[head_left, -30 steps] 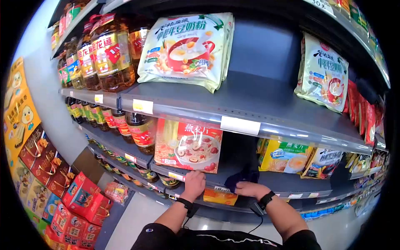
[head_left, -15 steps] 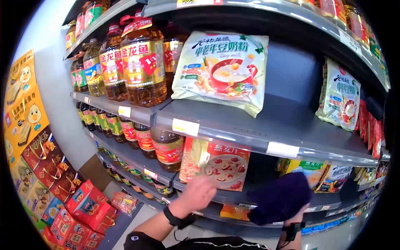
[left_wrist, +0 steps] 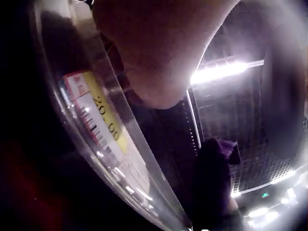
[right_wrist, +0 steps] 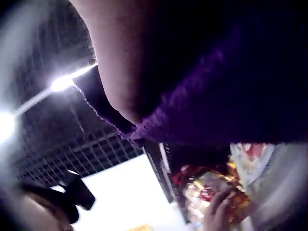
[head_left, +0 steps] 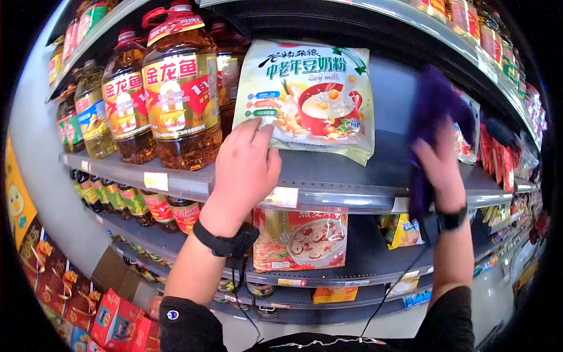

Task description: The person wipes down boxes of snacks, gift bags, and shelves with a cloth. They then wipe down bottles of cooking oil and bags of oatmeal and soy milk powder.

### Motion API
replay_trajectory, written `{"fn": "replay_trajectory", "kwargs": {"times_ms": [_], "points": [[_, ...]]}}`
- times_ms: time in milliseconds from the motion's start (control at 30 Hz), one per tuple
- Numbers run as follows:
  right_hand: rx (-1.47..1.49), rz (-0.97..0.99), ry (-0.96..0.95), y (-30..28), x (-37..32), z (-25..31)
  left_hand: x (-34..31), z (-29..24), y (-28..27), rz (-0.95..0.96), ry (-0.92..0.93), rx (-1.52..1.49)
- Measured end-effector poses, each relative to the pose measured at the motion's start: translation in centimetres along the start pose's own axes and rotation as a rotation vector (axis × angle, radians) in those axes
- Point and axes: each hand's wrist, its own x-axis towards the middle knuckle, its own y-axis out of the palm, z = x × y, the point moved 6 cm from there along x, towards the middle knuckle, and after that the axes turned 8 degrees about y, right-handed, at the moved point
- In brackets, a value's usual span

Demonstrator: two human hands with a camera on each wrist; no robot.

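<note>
My left hand [head_left: 246, 170] is at the lower left corner of a pale green soy milk powder bag [head_left: 305, 105], its fingers extended over the bag's edge. The bag leans back on the upper shelf [head_left: 363, 182]. In my right hand [head_left: 440, 167] is a dark purple cloth [head_left: 437, 111], held up over the same shelf to the right of the bag. Fuzzy cloth [right_wrist: 226, 101] fills much of the right wrist view. A price label [left_wrist: 98, 113] on the shelf edge shows below my left hand in the left wrist view.
Large cooking oil bottles [head_left: 182, 100] stand left of the bag. A second soy milk bag [head_left: 469, 138] sits behind the cloth, near red packets [head_left: 495, 155]. On the shelf below are a red oatmeal bag [head_left: 302, 240] and a yellow packet [head_left: 403, 232]. Thin cables hang from both wrists.
Both hands have risen from the lower shelf to the upper one. The left hand has left the oatmeal bag for the soy milk bag; the right has lifted the purple cloth.
</note>
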Motion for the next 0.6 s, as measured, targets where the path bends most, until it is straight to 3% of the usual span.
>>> {"fn": "replay_trajectory", "kwargs": {"times_ms": [33, 100, 167, 233, 300, 367, 433, 500, 533, 567, 600], "points": [[-0.249, 0.137, -0.198, 2.1, 3.0, 5.6, 0.0, 0.5, 0.5, 0.028, -0.063, 0.048], [-0.299, 0.176, -0.400, 7.6, 5.5, 8.3, -0.2, 1.0, 1.5, 0.118, -0.106, 0.009], [-0.214, 0.488, -0.352, 14.3, 6.1, 7.6, -1.0, 1.6, 3.1, 0.306, -0.142, 0.026], [-0.214, 0.775, -0.168, 20.0, 5.9, 7.1, -0.9, 1.2, 2.5, 0.292, -0.139, 0.025], [-0.097, 0.710, -0.588, 21.3, 6.0, 11.4, -0.9, 1.3, 2.6, 0.340, -0.176, 0.000], [-0.041, 0.525, -0.993, 23.1, 5.9, 14.0, -0.5, 1.4, 2.5, 0.346, -0.150, -0.011], [-0.193, 0.522, -0.933, 24.9, 6.9, 15.4, -0.6, 1.6, 2.9, 0.607, -0.302, -0.048], [-0.441, 0.740, -0.792, 27.0, 8.5, 15.5, -0.6, 1.7, 3.1, 0.625, -0.306, -0.052], [-0.232, 0.601, -0.722, 28.4, 9.5, 13.5, -0.8, 1.9, 3.3, 0.643, -0.318, -0.048], [-0.408, 0.763, -0.605, 29.2, 10.9, 12.4, -1.1, 2.0, 3.6, 0.644, -0.322, -0.052], [-0.413, 0.799, -0.478, 29.1, 12.1, 11.7, -1.1, 2.0, 3.5, 0.595, -0.309, -0.044]]}}
